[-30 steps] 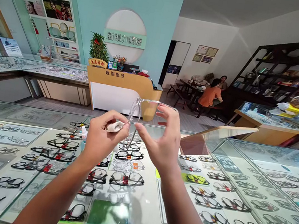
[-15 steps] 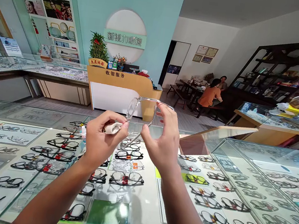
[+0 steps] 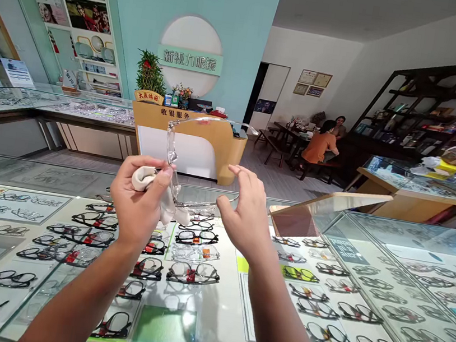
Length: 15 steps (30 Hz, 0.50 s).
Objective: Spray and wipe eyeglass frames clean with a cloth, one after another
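Observation:
Clear-framed eyeglasses are held up over the glass counter in my left hand, which pinches the frame front between thumb and fingers. Their two arms stretch out to the right, one high and one low. A whitish cloth is bunched in the same hand and hangs below the frame. My right hand is to the right, fingers apart, with its thumb near the lower arm of the glasses; whether it touches is hard to tell. Beneath both hands, rows of eyeglasses lie in the display case.
A tilted wood-framed mirror stands on the counter at right. A green pad lies near the front edge. Beyond are a cashier desk, another display counter, and two people, one in an orange top, at a table.
The glasses have turned edge-on and shifted left and up with my left hand. My right hand has let go of them and its fingers have come away. More cloth hangs below the frame.

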Each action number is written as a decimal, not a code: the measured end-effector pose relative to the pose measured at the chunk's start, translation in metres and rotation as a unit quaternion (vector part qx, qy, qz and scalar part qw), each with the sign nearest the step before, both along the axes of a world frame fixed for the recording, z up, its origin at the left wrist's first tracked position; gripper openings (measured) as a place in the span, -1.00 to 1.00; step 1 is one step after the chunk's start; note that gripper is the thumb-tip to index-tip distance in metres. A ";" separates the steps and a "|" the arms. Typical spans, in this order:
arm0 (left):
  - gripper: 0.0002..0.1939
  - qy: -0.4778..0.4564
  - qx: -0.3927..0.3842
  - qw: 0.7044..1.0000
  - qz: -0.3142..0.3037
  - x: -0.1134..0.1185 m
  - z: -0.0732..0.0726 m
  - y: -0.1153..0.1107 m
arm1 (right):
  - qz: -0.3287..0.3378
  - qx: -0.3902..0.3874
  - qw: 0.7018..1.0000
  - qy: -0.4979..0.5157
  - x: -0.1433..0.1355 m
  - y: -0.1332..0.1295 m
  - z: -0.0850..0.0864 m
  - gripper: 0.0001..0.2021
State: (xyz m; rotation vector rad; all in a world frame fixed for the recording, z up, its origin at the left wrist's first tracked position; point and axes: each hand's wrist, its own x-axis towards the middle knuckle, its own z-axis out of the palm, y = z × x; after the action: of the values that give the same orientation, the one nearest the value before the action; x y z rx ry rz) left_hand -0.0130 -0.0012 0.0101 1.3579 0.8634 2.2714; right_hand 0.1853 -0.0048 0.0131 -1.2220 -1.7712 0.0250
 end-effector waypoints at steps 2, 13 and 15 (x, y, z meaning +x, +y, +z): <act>-0.80 -0.015 0.008 1.000 -0.004 0.000 0.001 0.001 | 0.002 -0.038 0.999 -0.013 0.000 0.000 -0.001 -0.44; -0.83 0.118 -0.045 0.991 -0.042 0.019 0.004 -0.018 | 0.135 -0.001 0.990 -0.036 -0.018 -0.024 0.000 -0.47; -0.86 0.133 -0.055 0.988 -0.061 0.022 0.005 -0.023 | 0.151 -0.008 0.988 -0.020 -0.020 -0.026 -0.001 -0.52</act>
State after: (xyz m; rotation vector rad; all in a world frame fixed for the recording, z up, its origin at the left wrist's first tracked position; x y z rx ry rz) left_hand 0.0087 -0.0239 0.0149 1.6399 0.9451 1.9512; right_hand 0.1657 -0.0306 0.0121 -0.9624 -1.9805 0.1922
